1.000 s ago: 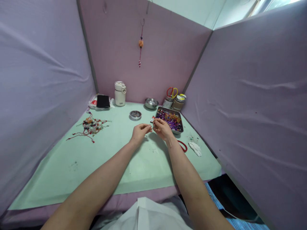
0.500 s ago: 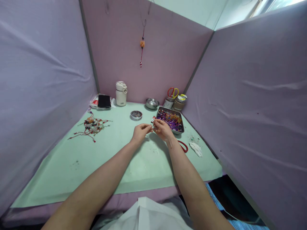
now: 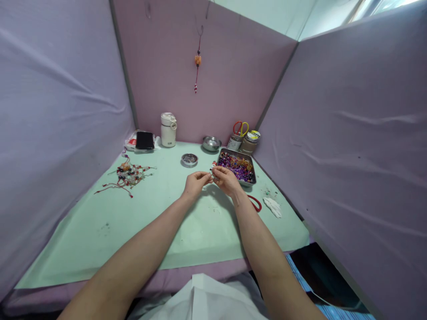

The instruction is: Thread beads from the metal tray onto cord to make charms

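My left hand (image 3: 196, 183) and my right hand (image 3: 226, 179) meet fingertip to fingertip above the green table cover, both pinched closed. Whatever lies between the fingers is too small and too hidden to name. A small red and white piece (image 3: 214, 164) shows just beyond my right fingertips; I cannot tell whether it is held or lies behind them. Right behind my right hand stands a metal tray (image 3: 255, 178) full of purple, gold and dark beads. Red-handled scissors (image 3: 256, 203) are partly covered by my right forearm.
A round dish of small bits (image 3: 190, 160), a steel bowl (image 3: 211, 143), a white bottle (image 3: 168, 130) and jars (image 3: 249, 142) stand toward the back. Beaded strings (image 3: 130, 174) lie at left, near a black phone (image 3: 145, 140). A white cloth (image 3: 272, 207) lies at right. A beaded pendant (image 3: 198, 60) hangs on the wall.
My right fingertips have shifted very slightly, and the red and white piece beyond them shows a little more. Otherwise the hands and the things on the table stay put.
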{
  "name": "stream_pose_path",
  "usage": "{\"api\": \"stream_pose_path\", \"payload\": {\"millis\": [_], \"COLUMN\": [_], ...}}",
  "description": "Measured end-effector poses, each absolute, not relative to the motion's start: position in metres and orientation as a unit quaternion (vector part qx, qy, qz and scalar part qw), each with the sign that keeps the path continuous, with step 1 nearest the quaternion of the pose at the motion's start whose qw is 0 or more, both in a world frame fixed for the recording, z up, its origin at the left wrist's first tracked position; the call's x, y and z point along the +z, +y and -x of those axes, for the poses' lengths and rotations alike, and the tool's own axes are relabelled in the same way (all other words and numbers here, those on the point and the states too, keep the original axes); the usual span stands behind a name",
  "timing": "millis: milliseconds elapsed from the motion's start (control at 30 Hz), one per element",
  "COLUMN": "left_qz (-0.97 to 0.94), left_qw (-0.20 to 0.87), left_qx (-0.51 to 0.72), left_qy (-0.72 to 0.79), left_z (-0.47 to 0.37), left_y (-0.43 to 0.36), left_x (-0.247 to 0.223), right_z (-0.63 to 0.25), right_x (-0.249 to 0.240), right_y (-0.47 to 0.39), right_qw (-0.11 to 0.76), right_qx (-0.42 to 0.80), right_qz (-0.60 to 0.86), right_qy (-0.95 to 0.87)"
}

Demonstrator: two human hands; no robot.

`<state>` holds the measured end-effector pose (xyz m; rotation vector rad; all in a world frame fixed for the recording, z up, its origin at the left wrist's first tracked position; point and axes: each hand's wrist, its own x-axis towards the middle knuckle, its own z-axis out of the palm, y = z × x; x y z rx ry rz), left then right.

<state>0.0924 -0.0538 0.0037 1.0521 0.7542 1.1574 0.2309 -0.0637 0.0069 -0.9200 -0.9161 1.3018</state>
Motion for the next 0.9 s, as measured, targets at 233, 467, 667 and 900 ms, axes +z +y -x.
{"api": "stream_pose_path", "payload": {"millis": [233,467,667,900], "left_qz": [-0.468,-0.473,-0.525,-0.56], "left_qw": [0.642,0.634,0.597,0.568], "left_qx": [0.51,0.516,0.509,0.502], "left_qy": [0.33,0.328,0.332,0.333], "left_z": [-0.091,-0.091,-0.092,-0.092], "left_y": [-0.052,-0.051,-0.048,-0.045], "left_x": [0.001,0.001,-0.006,-0.012], "right_z": [-0.231,-0.233,-0.231,-0.229], "right_x": [0.008,0.01,0.003,0.005], "right_y": [-0.066,-0.067,-0.062,-0.065], "right_qw": [0.585,0.566,0.589,0.588], "right_qx": [0.577,0.54,0.465,0.384], "right_qz": [0.407,0.441,0.47,0.491], "right_qy": [-0.399,-0.44,-0.464,-0.516]}}
